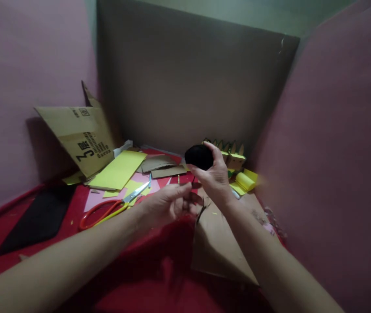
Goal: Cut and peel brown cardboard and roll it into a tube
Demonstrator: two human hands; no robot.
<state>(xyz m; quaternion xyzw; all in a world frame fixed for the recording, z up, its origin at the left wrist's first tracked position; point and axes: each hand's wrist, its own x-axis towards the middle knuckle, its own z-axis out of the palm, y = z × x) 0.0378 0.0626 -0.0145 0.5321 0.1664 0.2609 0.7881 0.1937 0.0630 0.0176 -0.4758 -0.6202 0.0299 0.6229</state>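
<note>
My right hand is raised over the red surface, its fingers wrapped round a black rounded ball that looks like a ball of thread or yarn. My left hand sits just below and to the left, fingers pinched together on a thin dark strand that hangs down near a brown cardboard piece. Both forearms reach in from the bottom of the view.
Orange-handled scissors lie left of my hands beside yellow paper sheets and pink paper. A printed cardboard flap leans at the back left, a black sheet lies far left. Small cardboard and yellow pieces stand behind.
</note>
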